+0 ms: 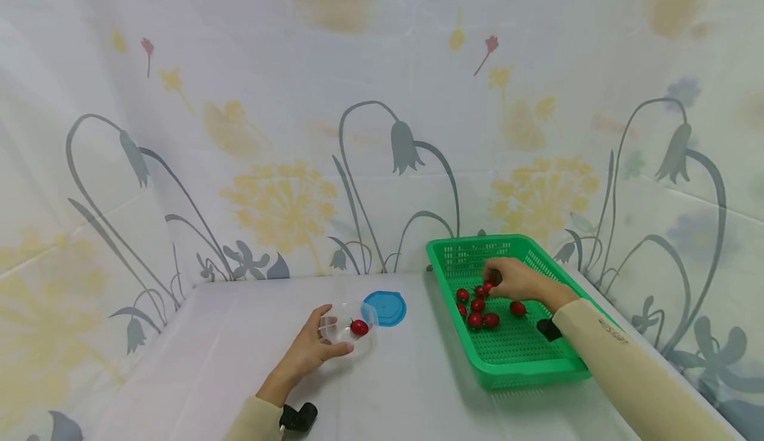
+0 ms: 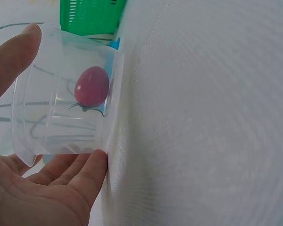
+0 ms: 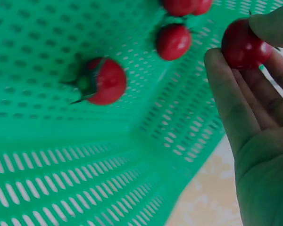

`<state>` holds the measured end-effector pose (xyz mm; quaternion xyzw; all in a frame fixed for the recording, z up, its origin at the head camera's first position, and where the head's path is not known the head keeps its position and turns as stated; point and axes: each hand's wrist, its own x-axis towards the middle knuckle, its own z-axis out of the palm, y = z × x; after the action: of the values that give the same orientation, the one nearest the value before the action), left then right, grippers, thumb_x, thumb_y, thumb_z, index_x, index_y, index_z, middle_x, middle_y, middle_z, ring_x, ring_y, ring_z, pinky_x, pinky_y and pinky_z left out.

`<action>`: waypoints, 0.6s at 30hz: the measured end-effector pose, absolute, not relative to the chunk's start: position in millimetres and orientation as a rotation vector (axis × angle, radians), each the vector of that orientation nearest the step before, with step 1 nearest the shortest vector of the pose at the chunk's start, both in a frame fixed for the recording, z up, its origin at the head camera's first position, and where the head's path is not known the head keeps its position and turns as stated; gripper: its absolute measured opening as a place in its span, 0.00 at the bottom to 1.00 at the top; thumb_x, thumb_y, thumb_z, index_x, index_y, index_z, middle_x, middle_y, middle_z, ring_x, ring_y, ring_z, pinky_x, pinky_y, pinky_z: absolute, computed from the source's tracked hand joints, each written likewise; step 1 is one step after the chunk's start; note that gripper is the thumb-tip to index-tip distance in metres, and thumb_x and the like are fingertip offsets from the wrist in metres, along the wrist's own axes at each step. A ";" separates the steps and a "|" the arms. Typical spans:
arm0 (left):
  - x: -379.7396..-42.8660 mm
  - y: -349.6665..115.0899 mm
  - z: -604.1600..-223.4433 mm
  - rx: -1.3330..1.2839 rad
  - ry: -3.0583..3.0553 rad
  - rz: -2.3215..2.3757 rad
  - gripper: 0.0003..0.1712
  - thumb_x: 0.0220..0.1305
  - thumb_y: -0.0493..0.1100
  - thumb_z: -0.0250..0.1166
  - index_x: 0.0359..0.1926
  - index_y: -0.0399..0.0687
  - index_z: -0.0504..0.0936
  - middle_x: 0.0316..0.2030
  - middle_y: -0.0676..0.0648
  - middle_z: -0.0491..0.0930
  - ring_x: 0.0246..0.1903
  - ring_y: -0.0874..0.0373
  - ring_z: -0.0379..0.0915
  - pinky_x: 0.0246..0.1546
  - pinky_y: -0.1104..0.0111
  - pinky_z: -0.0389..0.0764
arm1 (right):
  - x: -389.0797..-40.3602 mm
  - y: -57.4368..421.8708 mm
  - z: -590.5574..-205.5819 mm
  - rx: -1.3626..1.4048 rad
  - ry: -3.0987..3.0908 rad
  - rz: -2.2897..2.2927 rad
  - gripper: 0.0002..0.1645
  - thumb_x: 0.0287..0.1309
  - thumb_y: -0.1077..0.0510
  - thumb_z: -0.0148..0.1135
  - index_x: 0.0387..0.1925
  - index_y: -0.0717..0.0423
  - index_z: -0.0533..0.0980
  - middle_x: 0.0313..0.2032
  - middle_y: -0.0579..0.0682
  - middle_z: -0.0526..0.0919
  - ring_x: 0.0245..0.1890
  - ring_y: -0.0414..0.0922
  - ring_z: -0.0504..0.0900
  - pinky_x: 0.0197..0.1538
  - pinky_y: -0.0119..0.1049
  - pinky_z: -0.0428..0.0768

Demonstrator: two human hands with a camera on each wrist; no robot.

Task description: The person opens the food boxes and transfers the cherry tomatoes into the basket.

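My left hand [image 1: 310, 348] grips a clear plastic container [image 2: 61, 127] by its sides, thumb on one side and fingers on the other. One red cherry tomato [image 2: 92, 87] with a green stem lies inside it. Over the green basket [image 1: 519, 365], my right hand [image 1: 514, 278] pinches a cherry tomato [image 3: 245, 44] between thumb and fingers. Several more cherry tomatoes [image 1: 477, 305] lie on the basket's floor, mostly towards its left side. A single cherry tomato [image 1: 518, 308] sits apart, nearer the basket's middle.
A round blue lid [image 1: 386, 308] lies on the white table [image 1: 239, 321], just beyond the container and left of the basket. Behind the table hangs a flower-printed cloth [image 1: 370, 195]. Each wrist carries a small black camera.
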<state>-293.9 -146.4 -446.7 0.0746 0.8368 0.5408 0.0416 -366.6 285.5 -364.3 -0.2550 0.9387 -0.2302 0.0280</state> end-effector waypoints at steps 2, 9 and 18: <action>-293.7 -146.3 -446.5 0.228 2.560 1.657 0.55 0.48 0.47 0.76 0.71 0.45 0.52 0.63 0.37 0.67 0.55 0.38 0.69 0.54 0.48 0.73 | -368.0 287.4 -365.5 -0.759 2.883 -0.692 0.09 0.51 0.66 0.63 0.36 0.58 0.74 0.32 0.49 0.77 0.31 0.43 0.75 0.35 0.41 0.75; -293.3 -146.5 -446.2 0.238 2.565 1.659 0.56 0.48 0.47 0.76 0.71 0.43 0.52 0.63 0.36 0.67 0.56 0.37 0.68 0.54 0.48 0.73 | -370.7 289.6 -368.0 -0.726 2.838 -0.669 0.09 0.52 0.68 0.62 0.37 0.59 0.75 0.36 0.51 0.79 0.34 0.44 0.78 0.35 0.41 0.77; -291.8 -145.6 -445.7 0.236 2.568 1.662 0.56 0.48 0.47 0.77 0.71 0.43 0.52 0.63 0.36 0.67 0.57 0.36 0.67 0.54 0.47 0.72 | -369.2 289.3 -367.8 -0.725 2.841 -0.639 0.09 0.52 0.66 0.64 0.37 0.59 0.75 0.37 0.51 0.79 0.36 0.45 0.79 0.38 0.43 0.78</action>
<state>-291.8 -145.6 -445.7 0.0770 0.8365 0.5414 0.0365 -369.2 289.3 -367.8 -0.2410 0.9444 -0.2123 0.0705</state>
